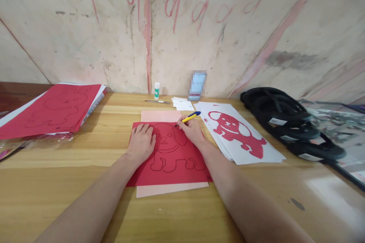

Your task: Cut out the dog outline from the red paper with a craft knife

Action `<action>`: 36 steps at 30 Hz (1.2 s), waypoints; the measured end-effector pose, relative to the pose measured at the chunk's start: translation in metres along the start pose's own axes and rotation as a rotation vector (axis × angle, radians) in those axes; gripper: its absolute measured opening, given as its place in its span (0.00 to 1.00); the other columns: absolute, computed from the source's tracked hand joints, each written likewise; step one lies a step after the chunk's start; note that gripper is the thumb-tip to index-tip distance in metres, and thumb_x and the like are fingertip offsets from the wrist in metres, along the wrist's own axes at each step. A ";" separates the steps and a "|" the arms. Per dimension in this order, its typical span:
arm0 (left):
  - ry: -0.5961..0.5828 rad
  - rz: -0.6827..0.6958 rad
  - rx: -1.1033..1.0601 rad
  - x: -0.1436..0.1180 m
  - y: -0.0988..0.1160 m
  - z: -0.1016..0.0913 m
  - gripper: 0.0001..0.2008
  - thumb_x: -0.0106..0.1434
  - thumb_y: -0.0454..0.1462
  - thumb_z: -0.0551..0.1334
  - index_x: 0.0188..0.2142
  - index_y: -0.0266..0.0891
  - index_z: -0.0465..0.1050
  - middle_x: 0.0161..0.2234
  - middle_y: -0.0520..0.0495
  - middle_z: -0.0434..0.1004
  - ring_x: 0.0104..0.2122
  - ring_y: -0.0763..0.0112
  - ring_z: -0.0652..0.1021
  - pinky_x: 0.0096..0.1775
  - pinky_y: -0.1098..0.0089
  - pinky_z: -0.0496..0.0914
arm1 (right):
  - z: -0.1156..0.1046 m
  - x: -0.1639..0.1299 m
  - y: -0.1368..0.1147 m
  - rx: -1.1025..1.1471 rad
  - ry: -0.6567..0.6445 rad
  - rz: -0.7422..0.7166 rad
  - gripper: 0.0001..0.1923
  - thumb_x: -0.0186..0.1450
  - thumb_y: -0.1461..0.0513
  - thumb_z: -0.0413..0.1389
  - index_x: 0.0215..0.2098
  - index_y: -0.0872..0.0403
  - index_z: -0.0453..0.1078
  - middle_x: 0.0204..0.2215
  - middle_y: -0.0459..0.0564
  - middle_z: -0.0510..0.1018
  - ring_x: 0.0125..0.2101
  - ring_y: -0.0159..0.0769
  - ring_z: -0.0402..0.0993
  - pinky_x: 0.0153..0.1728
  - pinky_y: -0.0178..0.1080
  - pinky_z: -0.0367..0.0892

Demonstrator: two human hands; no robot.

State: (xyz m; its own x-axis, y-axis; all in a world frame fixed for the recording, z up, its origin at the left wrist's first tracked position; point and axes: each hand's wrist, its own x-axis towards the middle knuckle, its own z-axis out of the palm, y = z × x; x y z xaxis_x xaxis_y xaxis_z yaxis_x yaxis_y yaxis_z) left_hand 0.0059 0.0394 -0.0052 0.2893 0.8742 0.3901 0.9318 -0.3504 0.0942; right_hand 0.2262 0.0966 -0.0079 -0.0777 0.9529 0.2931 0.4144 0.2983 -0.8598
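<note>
Pinning thin, floppy red paper at nine o'clock, left hand fingers flat and together; right hand fingers clamped on pen.

The red sheet lies flat in front of me on a pale pink sheet, a dog outlined on it in dark line; my left hand presses its left part flat; the yellow-and-blue pen in my right hand touches its upper edge, tilted.
</note>
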 end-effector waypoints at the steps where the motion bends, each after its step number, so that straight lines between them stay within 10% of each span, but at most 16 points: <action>1: -0.002 0.000 0.000 0.000 0.000 0.000 0.13 0.65 0.36 0.52 0.43 0.36 0.73 0.49 0.38 0.73 0.50 0.53 0.70 0.50 0.55 0.64 | 0.000 0.000 0.001 0.001 -0.003 -0.001 0.10 0.57 0.56 0.51 0.24 0.52 0.64 0.19 0.44 0.68 0.23 0.33 0.65 0.27 0.36 0.60; 36: -0.014 0.000 -0.003 0.000 -0.001 0.000 0.13 0.65 0.36 0.52 0.43 0.35 0.72 0.49 0.38 0.73 0.50 0.53 0.69 0.51 0.55 0.63 | 0.002 0.002 0.007 0.030 -0.046 -0.044 0.09 0.58 0.55 0.53 0.28 0.53 0.67 0.22 0.44 0.69 0.24 0.33 0.66 0.29 0.36 0.61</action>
State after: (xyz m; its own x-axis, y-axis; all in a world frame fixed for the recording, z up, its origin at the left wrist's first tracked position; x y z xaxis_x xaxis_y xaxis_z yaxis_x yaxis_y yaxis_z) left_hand 0.0051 0.0394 -0.0059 0.2921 0.8787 0.3775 0.9313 -0.3511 0.0966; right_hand 0.2276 0.1011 -0.0142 -0.1373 0.9401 0.3119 0.3822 0.3408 -0.8589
